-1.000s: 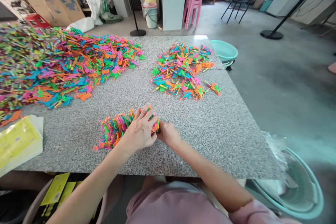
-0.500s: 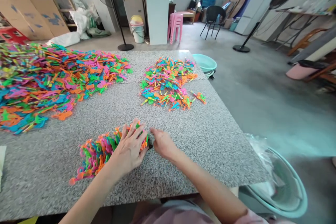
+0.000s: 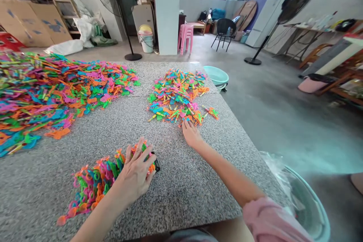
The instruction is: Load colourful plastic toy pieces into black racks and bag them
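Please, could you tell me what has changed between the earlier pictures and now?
The right hand has left the right end of the row of colourful plastic pieces and moved forward to the near edge of the smaller pile; whether it grips a piece there is unclear. The left hand stays on the row, fingers spread.

Plastic pieces (image 3: 177, 92): no lettering can be read
Cardboard (image 3: 35, 22): blue patches are shown, but no words can be made out
Standing fan (image 3: 297, 5): no brand can be read
White bucket (image 3: 147, 44): no label can be read
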{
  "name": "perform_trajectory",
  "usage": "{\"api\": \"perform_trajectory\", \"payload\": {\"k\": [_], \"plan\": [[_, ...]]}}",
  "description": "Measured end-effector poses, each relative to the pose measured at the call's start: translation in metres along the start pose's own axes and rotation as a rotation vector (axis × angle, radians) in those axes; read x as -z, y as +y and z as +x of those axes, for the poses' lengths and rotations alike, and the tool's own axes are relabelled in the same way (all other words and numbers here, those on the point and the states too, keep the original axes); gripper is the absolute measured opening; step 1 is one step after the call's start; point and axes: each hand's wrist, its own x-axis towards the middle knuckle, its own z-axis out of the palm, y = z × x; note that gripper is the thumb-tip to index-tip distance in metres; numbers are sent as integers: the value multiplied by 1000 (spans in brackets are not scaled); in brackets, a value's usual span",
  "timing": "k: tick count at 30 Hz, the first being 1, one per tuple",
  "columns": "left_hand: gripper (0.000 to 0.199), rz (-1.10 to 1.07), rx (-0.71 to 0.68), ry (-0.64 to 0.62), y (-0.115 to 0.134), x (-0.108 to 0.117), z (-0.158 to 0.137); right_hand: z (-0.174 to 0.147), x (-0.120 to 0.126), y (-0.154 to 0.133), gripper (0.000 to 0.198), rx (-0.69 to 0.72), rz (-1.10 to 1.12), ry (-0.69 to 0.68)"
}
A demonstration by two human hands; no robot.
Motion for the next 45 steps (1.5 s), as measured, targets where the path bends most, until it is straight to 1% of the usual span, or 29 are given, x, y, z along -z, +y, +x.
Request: {"api": "perform_trajectory", "payload": {"k": [2, 4, 6, 7, 9, 10, 13, 15, 17, 19, 21, 23, 25, 26, 28, 31, 35, 38, 41, 45], "plan": [[23, -18, -3, -23, -1, 0, 0, -10, -8, -9, 48, 86, -90, -49], [24, -49, -8, -34, -2, 1, 0, -22, -15, -21, 40, 202, -109, -77], [25, -80, -20, -54, -5, 2, -1, -23, -15, -22, 34, 251, -110, -69], [25, -94, -29, -70, -6, 4, -2, -16, -13, -18, 32, 246, -123, -49], [26, -111, -49, -111, -8, 7, -3, 10, -4, 0, 32, 230, -184, 2], [27, -114, -58, -126, -9, 9, -4, 26, 0, 10, 32, 264, -229, 8], [27, -106, -65, -142, -12, 14, -7, 71, 12, 36, 31, 458, -314, -42], [27, -107, -61, -151, -12, 16, -9, 85, 16, 43, 29, 540, -322, -79], [28, -117, -57, -161, -11, 18, -10, 84, 14, 39, 25, 573, -286, -88], [28, -129, -58, -160, -9, 19, -11, 69, 5, 28, 20, 571, -124, -79], [27, -137, -60, -155, -9, 20, -11, 47, -11, 9, 17, 505, 205, -89], [30, -126, -68, -156, -10, 20, -12, 23, -30, -16, 22, 390, 592, -126], [37, -100, -85, -154, -11, 20, -13, 5, -47, -42, 25, 305, 882, -138], [40, -87, -91, -152, -12, 19, -13, -1, -52, -53, 25, 288, 972, -129], [42, -75, -94, -149, -13, 18, -14, -6, -57, -68, 22, 297, 1041, -110], [38, -68, -84, -150, -13, 17, -14, -5, -50, -77, 22, 372, 957, -115], [33, -62, -85, -150, -11, 17, -13, -3, -37, -78, 22, 482, 822, -148], [32, -63, -79, -134, -8, 19, -13, -4, -31, -77, 21, 533, 704, -187], [32, -50, -78, -114, -6, 21, -11, -3, -23, -79, 25, 585, 530, -200], [34, -23, -87, -64, -7, 22, -10, 1, -11, -92, 30, 610, 356, -237]]}}
